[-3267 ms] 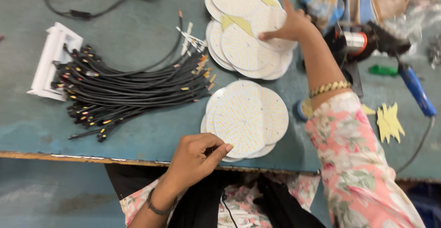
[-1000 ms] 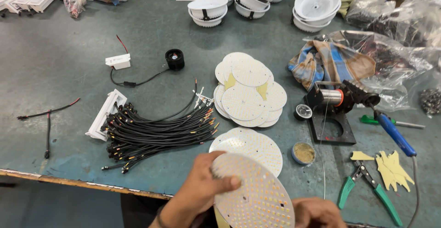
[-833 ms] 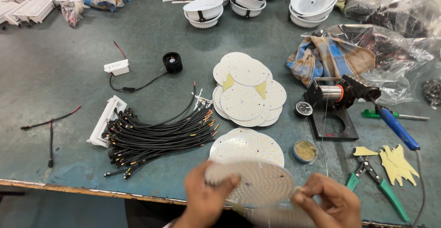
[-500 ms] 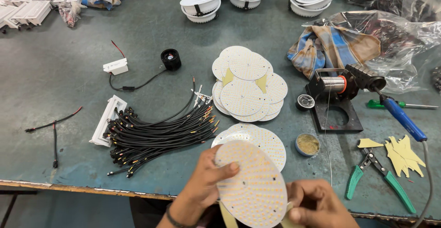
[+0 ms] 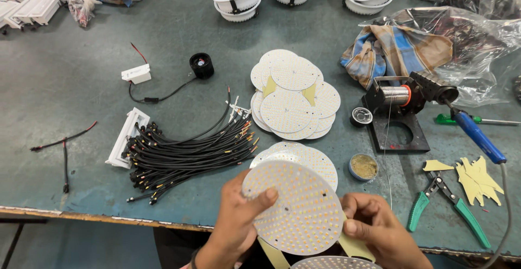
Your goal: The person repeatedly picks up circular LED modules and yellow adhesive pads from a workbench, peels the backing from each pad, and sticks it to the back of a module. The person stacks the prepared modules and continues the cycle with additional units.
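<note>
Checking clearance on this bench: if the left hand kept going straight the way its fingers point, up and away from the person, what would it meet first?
Probably the near stack of discs just beyond the disc held by the left hand. Depth is unclear; the hand may pass above it.

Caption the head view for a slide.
Left hand and right hand hold a round white LED board above a workbench.

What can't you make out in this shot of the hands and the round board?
Head view:
- Back of the round board: faces away.
- Yellow sheet: mostly behind the board and right hand.
- Second board: cut off by the bottom edge.
- Left hand: fingers hidden behind the board, only the thumb shows.
</note>
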